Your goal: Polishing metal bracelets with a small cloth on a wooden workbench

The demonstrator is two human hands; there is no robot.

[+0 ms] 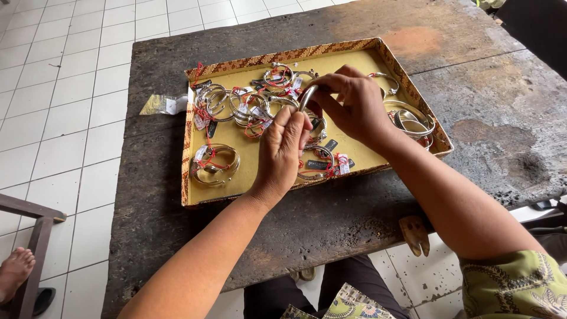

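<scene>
A shallow cardboard tray (195, 177) with a patterned rim and yellow floor lies on a dark worn wooden table (484, 130). Several silver bangles (236, 106) with red strings and small tags lie in it. Both my hands hover over the tray's middle. Together, my left hand (283, 150) and my right hand (351, 106) grip one silver bangle (307, 97), held just above the others. One gold-toned bangle (215, 164) lies apart at the tray's front left.
A small clear plastic bag (162, 104) hangs at the table's left edge. White tiled floor lies to the left. A wooden bench end (32, 236) and another person's bare foot (15, 269) show at bottom left.
</scene>
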